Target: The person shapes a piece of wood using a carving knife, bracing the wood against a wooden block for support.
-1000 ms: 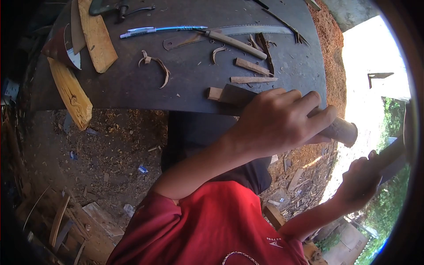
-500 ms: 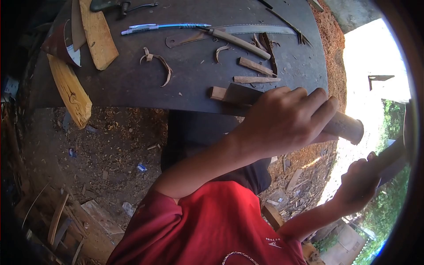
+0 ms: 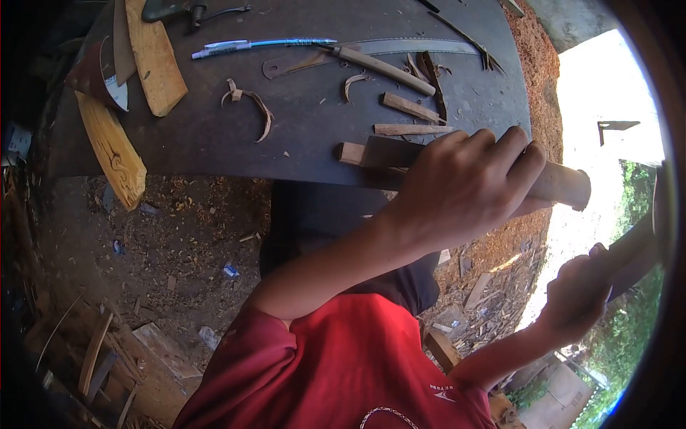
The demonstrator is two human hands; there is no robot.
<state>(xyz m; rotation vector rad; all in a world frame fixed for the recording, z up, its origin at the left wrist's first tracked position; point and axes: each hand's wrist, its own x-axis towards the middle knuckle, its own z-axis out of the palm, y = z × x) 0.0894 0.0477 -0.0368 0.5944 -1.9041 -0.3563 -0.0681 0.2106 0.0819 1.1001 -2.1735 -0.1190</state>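
Observation:
My left hand (image 3: 468, 182) is closed around a broad chisel (image 3: 391, 151), its flat dark blade pointing left and its wide handle end sticking out on the right. Under the blade a small wooden strip (image 3: 350, 152) shows at the table's near edge; how far it runs beneath my hand is hidden. At the lower right my right hand (image 3: 577, 294) is wrapped around a thick dark bar-like piece (image 3: 632, 257), possibly wooden, which runs up into the shadowed frame edge. The bar and the chisel are apart.
On the dark table (image 3: 307, 154) lie a pen (image 3: 221, 48), a metal ruler (image 3: 421, 46), a thin wooden-handled tool (image 3: 386, 69), wood offcuts (image 3: 411, 107) and curled shavings (image 3: 250, 107). Yellowish boards (image 3: 153, 64) and sandpaper (image 3: 100, 75) sit at left. Chips litter the ground (image 3: 193, 236).
My right hand has shifted slightly left with the bar. My left hand and the chisel handle have tipped up a little; the blade stays on the wooden strip.

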